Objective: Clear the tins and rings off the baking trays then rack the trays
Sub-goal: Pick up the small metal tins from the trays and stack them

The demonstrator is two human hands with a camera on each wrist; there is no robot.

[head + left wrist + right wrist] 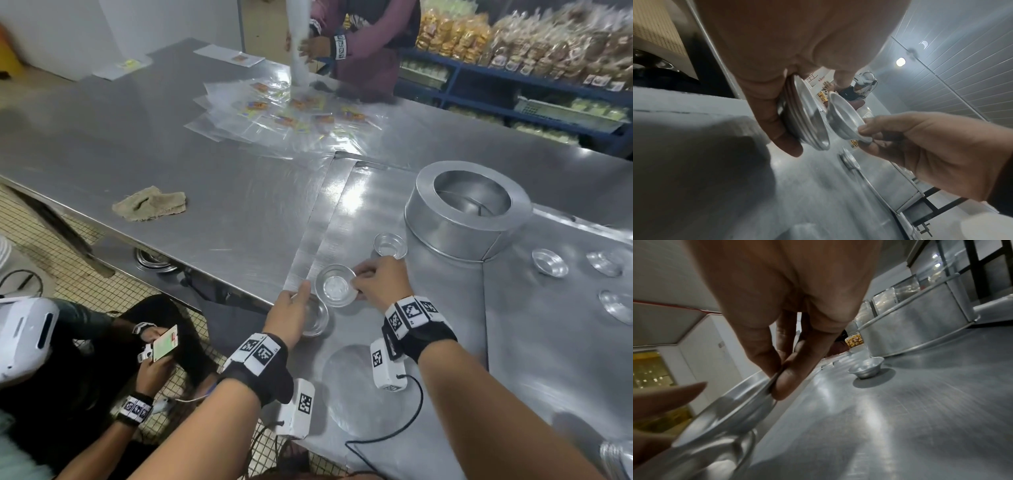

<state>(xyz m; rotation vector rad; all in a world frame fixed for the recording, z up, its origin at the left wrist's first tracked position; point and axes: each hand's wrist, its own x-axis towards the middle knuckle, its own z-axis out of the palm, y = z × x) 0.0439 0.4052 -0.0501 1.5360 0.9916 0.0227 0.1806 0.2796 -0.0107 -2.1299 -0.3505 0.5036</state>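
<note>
Right hand (380, 281) pinches one tin (337, 286) by rim; left hand (291, 313) grips nested tin stack (807, 120); four loose tins on tray (445, 342).

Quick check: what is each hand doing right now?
Left hand: grips a stack of small tins.
Right hand: pinches one small tin by its rim.
</note>
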